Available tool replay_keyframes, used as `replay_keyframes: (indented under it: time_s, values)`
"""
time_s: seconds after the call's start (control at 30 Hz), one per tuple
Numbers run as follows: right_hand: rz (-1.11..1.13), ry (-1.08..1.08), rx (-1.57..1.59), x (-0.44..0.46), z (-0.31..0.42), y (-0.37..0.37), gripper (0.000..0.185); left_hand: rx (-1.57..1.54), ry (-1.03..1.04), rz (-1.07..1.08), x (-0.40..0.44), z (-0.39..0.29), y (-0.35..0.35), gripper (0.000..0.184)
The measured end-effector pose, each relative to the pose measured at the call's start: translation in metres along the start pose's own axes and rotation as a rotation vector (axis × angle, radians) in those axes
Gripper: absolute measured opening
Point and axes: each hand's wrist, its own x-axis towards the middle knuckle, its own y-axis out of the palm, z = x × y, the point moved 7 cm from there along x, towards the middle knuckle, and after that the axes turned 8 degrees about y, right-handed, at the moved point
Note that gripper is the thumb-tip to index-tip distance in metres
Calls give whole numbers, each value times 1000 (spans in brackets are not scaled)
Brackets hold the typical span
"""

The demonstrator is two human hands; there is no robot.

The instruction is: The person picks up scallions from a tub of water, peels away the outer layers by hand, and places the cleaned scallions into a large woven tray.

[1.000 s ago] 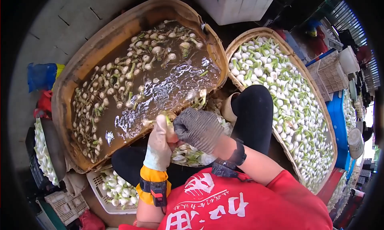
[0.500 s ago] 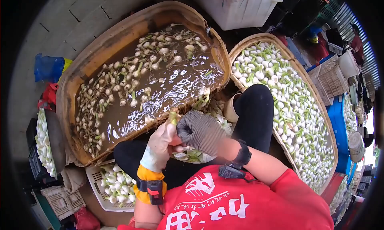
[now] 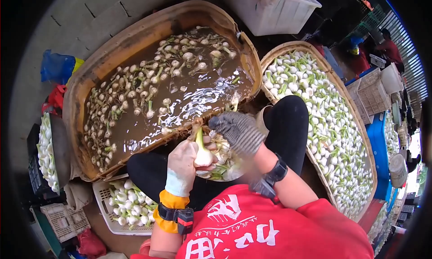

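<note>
My left hand (image 3: 183, 162), in a pale glove, is closed round a garlic bulb (image 3: 204, 156) with a white head and a green stem pointing up. To its right, my right hand (image 3: 238, 132) wears a grey striped glove; it is apart from the bulb, its fingers bent, and what they hold, if anything, is hidden. Behind both hands stands a brown tub (image 3: 72, 119) of muddy water with unpeeled bulbs (image 3: 148, 74) along its far and left sides. Peelings (image 3: 225, 166) lie below my hands, between the knees.
A large rimmed tub (image 3: 330, 63) of clean white bulbs stands at the right. At lower left is a white basket (image 3: 101, 198) of bulbs. A white bin (image 3: 274, 16) stands at the top, crates (image 3: 371, 90) at the right. A person (image 3: 390, 49) is in the far right background.
My right hand has moved up and away from my left hand. The bulb in my left hand now shows its white head. The view has shifted slightly.
</note>
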Motion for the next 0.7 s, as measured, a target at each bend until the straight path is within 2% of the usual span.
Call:
replay_keyframes:
  time_s: [0.03, 0.07, 0.1, 0.2, 0.23, 0.27, 0.33, 0.37, 0.4, 0.47, 0.5, 0.53, 0.6, 0.67, 0.7]
  values:
    - [-5, 6, 5, -2, 9, 2, 39, 347, 123, 20, 2, -4, -6, 33]
    - [61, 98, -245, -4, 25, 8, 47, 694, 248, 43, 3, -10, -6, 30]
    - [125, 191, -495, -4, 29, 13, 56, 459, 145, -53, -3, -11, 1, 25]
    - [226, 211, -580, 3, 12, 25, 56, 408, 214, -121, 5, -3, -3, 24]
    - [270, 121, -519, 5, -5, 32, 48, 380, 221, -120, 6, -1, -3, 23]
    - [272, 121, -519, 3, -7, 27, 48, 380, 220, -122, 5, -2, -2, 23]
    - [406, 22, -214, -6, -2, 23, 46, 298, 77, -142, 0, 7, -6, 22]
    - [458, -9, -112, -10, 0, 20, 45, 329, 172, -148, 3, 10, -9, 23]
    - [430, 114, -5, -9, -5, 10, 37, 326, 170, -158, 2, 7, -12, 23]
    - [362, 358, 209, -12, -20, -11, 22, -76, 229, -250, 4, -4, -26, 25]
    - [282, 354, 179, -10, -26, -24, 20, -58, 269, -337, 7, -11, -34, 23]
    - [213, 331, 154, -5, -32, -34, 18, 185, 265, -159, 17, -8, -47, 28]
    - [85, 393, 180, 4, -54, -44, 21, 962, 224, -34, 38, 19, -52, 45]
    - [77, 455, 360, 9, -76, -36, 22, 950, 305, -12, 50, 27, -50, 68]
    - [88, 455, 398, 9, -72, -29, 22, 772, 333, 16, 55, 21, -40, 75]
